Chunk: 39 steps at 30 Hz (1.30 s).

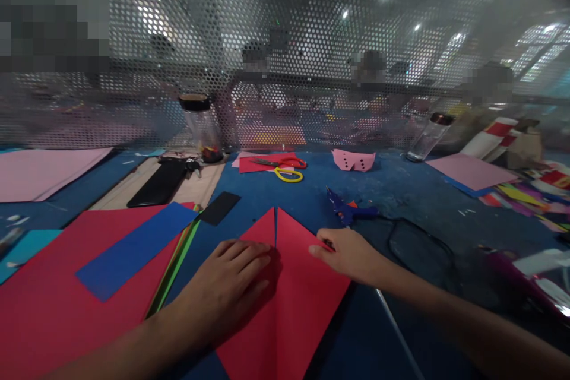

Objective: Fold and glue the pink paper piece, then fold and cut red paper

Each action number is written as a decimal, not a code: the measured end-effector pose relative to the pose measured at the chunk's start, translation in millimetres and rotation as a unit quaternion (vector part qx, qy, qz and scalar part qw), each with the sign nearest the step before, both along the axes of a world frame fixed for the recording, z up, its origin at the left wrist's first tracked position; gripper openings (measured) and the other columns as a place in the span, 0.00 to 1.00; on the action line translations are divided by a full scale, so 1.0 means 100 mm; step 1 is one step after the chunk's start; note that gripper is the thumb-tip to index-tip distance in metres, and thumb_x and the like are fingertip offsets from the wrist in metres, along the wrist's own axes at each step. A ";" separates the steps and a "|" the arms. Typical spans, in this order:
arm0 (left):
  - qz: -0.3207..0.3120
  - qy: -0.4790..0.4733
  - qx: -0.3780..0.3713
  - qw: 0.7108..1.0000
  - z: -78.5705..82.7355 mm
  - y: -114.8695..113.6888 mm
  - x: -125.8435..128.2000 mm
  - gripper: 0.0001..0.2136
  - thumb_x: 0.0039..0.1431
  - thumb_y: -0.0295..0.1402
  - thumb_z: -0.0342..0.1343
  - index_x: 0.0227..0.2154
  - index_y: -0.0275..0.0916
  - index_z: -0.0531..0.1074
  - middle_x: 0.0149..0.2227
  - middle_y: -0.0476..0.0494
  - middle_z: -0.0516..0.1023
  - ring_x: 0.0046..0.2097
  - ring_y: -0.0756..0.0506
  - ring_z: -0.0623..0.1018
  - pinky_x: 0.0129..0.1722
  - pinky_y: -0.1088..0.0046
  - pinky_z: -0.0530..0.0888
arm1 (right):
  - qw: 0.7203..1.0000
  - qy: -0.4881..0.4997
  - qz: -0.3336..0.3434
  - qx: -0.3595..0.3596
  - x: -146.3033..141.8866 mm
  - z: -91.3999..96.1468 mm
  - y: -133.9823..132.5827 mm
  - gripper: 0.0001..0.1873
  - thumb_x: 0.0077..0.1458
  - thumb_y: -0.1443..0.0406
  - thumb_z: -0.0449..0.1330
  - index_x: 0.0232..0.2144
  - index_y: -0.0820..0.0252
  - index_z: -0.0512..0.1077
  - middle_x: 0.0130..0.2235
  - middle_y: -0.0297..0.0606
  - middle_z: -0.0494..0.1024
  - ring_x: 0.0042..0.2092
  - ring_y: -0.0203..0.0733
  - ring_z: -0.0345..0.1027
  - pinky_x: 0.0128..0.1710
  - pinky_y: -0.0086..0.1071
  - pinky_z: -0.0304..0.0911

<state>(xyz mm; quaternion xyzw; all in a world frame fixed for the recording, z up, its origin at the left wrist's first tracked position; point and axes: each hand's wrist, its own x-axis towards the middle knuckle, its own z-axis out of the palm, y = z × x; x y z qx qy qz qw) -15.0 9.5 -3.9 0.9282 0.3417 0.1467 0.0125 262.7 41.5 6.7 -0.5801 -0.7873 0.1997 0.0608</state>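
A red sheet of paper [307,285] lies in front of me, its two flaps folded in to a centre line and its top coming to a split point. My left hand [238,276] rests flat over the left flap, fingers stretched out towards the centre fold. At the right slanting edge, my right hand [345,252] has curled fingers and its thumb on top of the paper, pinching that edge. Part of the left flap is covered by my left hand. Just beyond my right hand lies a blue glue gun [351,211] with a dark cord.
Red-handled and yellow-handled scissors [285,165] lie at the back beside a pink paper piece with dark dots [354,160]. On the left are a black phone [158,183], a blue strip [138,249] and red paper. Bottles [202,130] stand before a perforated metal screen [285,71].
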 end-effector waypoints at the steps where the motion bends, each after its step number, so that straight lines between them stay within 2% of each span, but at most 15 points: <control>1: -0.002 -0.003 0.004 1.000 0.00 0.00 0.00 0.12 0.69 0.32 0.53 0.53 0.44 0.71 0.55 0.46 0.79 0.54 0.41 0.77 0.53 0.60 0.70 | 1.000 0.007 0.003 0.000 0.01 -0.01 0.00 0.20 0.63 0.53 0.56 0.25 0.57 0.60 0.24 0.28 0.64 0.27 0.34 0.55 0.27 0.31 0.41; 10: -0.020 -0.042 0.024 0.999 -0.01 -0.02 -0.01 0.12 0.69 0.30 0.53 0.53 0.43 0.71 0.53 0.45 0.81 0.53 0.42 0.79 0.54 0.61 0.68 | 0.999 0.034 -0.028 0.009 0.00 -0.05 -0.01 0.18 0.61 0.55 0.58 0.25 0.56 0.59 0.24 0.27 0.62 0.27 0.34 0.54 0.27 0.31 0.40; 15: -0.020 -0.041 0.035 0.998 -0.04 -0.02 -0.02 0.13 0.69 0.31 0.54 0.54 0.43 0.71 0.53 0.45 0.81 0.53 0.42 0.79 0.53 0.61 0.68 | 0.999 0.042 -0.019 0.012 0.01 -0.04 0.00 0.20 0.63 0.53 0.56 0.25 0.56 0.57 0.23 0.27 0.62 0.27 0.34 0.55 0.27 0.31 0.41; 24: -0.023 -0.015 0.042 0.999 -0.02 -0.01 0.00 0.13 0.68 0.31 0.55 0.53 0.43 0.72 0.53 0.47 0.81 0.52 0.42 0.79 0.50 0.61 0.71 | 1.000 -0.014 -0.007 -0.004 -0.03 0.02 -0.01 0.16 0.62 0.54 0.56 0.27 0.56 0.61 0.28 0.33 0.72 0.31 0.39 0.64 0.29 0.32 0.42; 33: -0.027 -0.022 0.038 0.999 -0.05 -0.01 -0.02 0.12 0.69 0.30 0.53 0.53 0.42 0.72 0.54 0.45 0.81 0.53 0.43 0.79 0.52 0.60 0.71 | 1.000 0.000 0.012 0.006 0.05 -0.04 0.01 0.20 0.63 0.51 0.55 0.25 0.56 0.58 0.25 0.30 0.67 0.27 0.36 0.56 0.28 0.31 0.41; 39: -0.038 -0.045 0.042 0.997 -0.03 -0.03 -0.01 0.12 0.68 0.30 0.54 0.52 0.42 0.72 0.53 0.44 0.81 0.53 0.42 0.79 0.52 0.60 0.71 | 1.000 0.020 0.004 -0.001 0.05 -0.06 0.02 0.20 0.61 0.52 0.57 0.26 0.56 0.59 0.26 0.30 0.68 0.29 0.36 0.58 0.28 0.30 0.42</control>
